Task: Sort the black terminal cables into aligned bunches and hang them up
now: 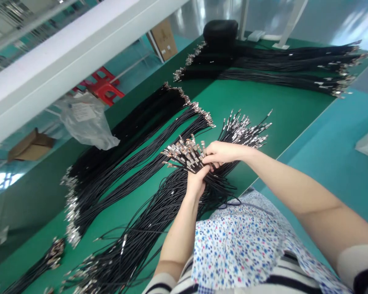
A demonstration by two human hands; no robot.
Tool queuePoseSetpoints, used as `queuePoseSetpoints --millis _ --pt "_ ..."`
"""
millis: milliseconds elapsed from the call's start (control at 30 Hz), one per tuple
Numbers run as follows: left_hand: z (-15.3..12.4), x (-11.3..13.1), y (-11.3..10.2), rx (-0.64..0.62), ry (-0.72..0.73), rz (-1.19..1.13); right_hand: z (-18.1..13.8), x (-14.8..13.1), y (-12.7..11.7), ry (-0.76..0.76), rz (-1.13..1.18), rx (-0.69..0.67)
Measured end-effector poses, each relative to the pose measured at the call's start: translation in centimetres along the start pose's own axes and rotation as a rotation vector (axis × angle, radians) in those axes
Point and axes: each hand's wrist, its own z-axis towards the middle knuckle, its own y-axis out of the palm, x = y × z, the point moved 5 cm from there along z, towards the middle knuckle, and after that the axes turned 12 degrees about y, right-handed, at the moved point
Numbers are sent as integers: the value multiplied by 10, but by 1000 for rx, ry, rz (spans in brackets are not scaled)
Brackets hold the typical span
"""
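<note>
Head view, cable bundle [188, 157] (metal tips fanned out) gripped by left hand [197, 181], right hand [222, 153] fingers pinching tips

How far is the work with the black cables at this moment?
Done, it seems: neat cable bundles lie on the green table, with more bundles at the far end. In hand: the left hand and right hand grip one bunch of cables near its metal ends. Left: a loose pile under the hands.

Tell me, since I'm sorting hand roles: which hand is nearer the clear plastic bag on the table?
Left. The left hand grips the cable bundle on the side toward the plastic bag; the right hand is farther away, on the bundle's other side.
</note>
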Motion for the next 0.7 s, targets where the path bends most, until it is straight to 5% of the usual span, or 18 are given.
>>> queuePoseSetpoints --millis 100,167,267,467,700 --pt "3 0 -6 58 -17 6 5 59 1 128 457 232" --pt "4 1 -8 71 -22 -3 8 109 15 402 588 412" --pt "4 2 -7 39 -31 -13 18 152 49 652 744 401" --pt "1 12 -12 27 -19 -14 29 137 68 447 938 539" --pt "-1 33 -19 18 -4 -34 -35 122 49 113 1075 982"
